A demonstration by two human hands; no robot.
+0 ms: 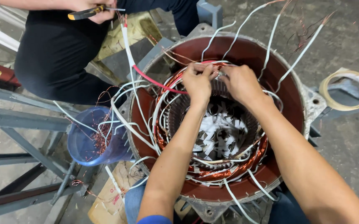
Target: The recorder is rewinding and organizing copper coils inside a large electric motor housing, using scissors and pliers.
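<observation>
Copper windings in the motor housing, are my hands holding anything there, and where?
Both hands, left hand and right hand, pinch the copper windings at the far rim.

Motor housing (pixel 289 95): dark red-brown inside, grey metal at the rim. Coil windings (pixel 229 172): bright copper-orange, banded with white ties. Slot paper (pixel 219 135) in the core: white against black gaps. Lead wires (pixel 270 39): white sleeves, bare copper strands at the tips. One wire (pixel 152 79): red sleeve, joining a white length. Plastic cup (pixel 90 143): translucent blue, holding reddish copper scraps. Roll of tape (pixel 347 89): pale beige. Pliers (pixel 86 13) in the other person's hand: yellow and black handles. That person's trousers (pixel 59 54): black. Sleeve (pixel 154 220) at the left forearm: blue. Floor (pixel 349 153): mottled grey. Steel frame (pixel 22 122): grey.
</observation>
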